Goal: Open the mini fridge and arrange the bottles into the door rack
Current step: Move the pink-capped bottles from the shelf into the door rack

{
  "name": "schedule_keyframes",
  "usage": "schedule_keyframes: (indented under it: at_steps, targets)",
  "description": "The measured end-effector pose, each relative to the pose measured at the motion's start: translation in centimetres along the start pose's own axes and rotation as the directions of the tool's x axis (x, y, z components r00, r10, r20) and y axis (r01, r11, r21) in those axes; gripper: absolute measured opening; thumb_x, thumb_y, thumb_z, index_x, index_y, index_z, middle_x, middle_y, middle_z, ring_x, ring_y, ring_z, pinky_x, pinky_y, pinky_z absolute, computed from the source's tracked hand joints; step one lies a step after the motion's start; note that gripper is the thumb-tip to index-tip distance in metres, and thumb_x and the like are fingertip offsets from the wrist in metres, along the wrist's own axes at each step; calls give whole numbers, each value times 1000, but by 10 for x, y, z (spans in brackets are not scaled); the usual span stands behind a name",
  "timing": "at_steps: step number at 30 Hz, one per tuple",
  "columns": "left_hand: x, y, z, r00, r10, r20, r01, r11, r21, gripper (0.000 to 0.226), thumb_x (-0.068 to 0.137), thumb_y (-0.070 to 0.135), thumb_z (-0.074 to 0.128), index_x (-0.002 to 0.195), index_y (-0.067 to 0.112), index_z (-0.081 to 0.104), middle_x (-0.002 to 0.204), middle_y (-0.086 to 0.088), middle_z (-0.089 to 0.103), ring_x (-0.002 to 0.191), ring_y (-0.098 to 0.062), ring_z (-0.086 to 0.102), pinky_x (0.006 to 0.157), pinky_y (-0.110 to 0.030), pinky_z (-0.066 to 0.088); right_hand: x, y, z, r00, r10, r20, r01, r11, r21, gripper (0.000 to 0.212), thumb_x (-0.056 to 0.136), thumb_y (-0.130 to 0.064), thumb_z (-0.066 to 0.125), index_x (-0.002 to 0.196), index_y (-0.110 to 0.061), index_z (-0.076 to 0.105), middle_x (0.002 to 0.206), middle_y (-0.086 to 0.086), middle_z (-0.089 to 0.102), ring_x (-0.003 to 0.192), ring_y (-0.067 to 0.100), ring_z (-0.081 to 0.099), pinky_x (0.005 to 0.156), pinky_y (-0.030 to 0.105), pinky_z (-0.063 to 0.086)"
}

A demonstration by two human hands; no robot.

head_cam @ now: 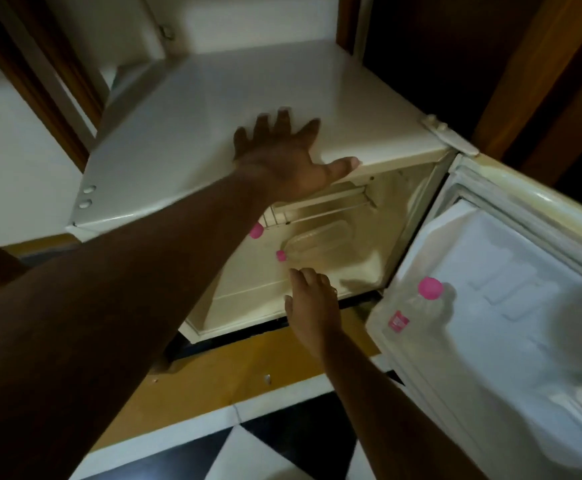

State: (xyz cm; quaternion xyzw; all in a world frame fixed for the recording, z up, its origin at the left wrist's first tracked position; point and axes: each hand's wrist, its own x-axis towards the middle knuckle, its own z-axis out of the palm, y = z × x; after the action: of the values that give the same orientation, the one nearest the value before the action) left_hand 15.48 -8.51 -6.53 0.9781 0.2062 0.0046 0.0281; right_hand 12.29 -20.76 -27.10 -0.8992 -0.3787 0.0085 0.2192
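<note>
Three pink-capped bottles show: one [312, 241] lying on the fridge floor [248, 303], one upright in the door rack [417, 306], and a third [256, 230] of which I see only the cap behind my arm. Clear plastic, likely light and slick, so I would grip mid-body. My left hand [284, 161] lies spread on the fridge top [248, 95]; my right hand [312, 299] hovers empty, fingers apart, near the lying bottle.

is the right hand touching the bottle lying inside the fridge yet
Apart. In the head view the right hand hovers at the fridge's front edge, fingers open, with bare cream floor visible between its fingertips and the lying bottle and its pink cap.
</note>
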Motion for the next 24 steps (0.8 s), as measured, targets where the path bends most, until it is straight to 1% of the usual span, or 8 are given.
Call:
schedule_keyframes:
  at_steps: [3,7,9,12,15,18,21,24]
  targets:
    - [3,1,-1,1000,-19,4,19,1000,2,114,70,102,14,165,40,9,177,-9,2,161,-40,-1,125,-65,5,47,11,27,993,-87,83,99,984,-149,44,90,-11,49,134,-13,45,128,12,55,109,31,52,86,43,48]
    - [6,3,1,999,-29,25,29,1000,9,112,70,101,15,165,42,6,177,-6,0,161,-39,-3,125,-64,3,104,14,53,999,-32,10,33,892,-451,31,79,-10,60,108,-16,66,99,11,66,86,31,64,69,38,53]
    - [7,4,2,999,-40,22,40,999,-7,113,68,102,14,165,43,6,177,-4,0,161,-37,-4,124,-63,1,128,13,65,992,45,115,12,891,-454,28,85,-11,53,110,-13,65,114,15,61,102,36,57,82,43,49]
    - [6,4,4,999,-52,-5,52,999,-12,113,68,102,16,165,43,8,177,-4,3,162,-35,-2,125,-61,0,151,19,91,973,7,231,118,844,-523,28,91,-11,46,110,-8,67,130,19,50,115,40,47,92,46,42]
    - [5,4,4,999,-44,-4,44,999,-4,112,69,101,16,165,43,8,177,-4,4,162,-36,-1,126,-60,2,148,16,87,960,-85,266,215,834,-508,22,84,-14,57,98,-10,73,111,12,63,104,35,57,84,38,48]
    - [6,3,3,1000,-30,-8,30,999,16,114,68,102,12,165,43,8,177,-5,5,161,-37,2,125,-61,5,118,8,55,961,-212,176,272,831,-486,10,49,-21,78,53,-16,70,62,-2,64,58,19,63,52,22,47]
    - [6,4,1,999,-10,-33,11,999,48,117,65,104,8,164,42,11,176,-7,12,159,-39,11,124,-62,13,69,6,26,939,-332,86,336,836,-433,5,60,-17,69,63,-19,66,68,-2,62,59,16,60,45,24,46]
    - [4,1,1,999,-5,-43,8,997,73,121,63,105,4,164,39,13,174,-9,15,157,-40,16,122,-64,18,34,11,-17,982,-186,40,190,959,-209,13,74,-9,61,86,-9,64,88,9,60,74,25,60,57,33,54]
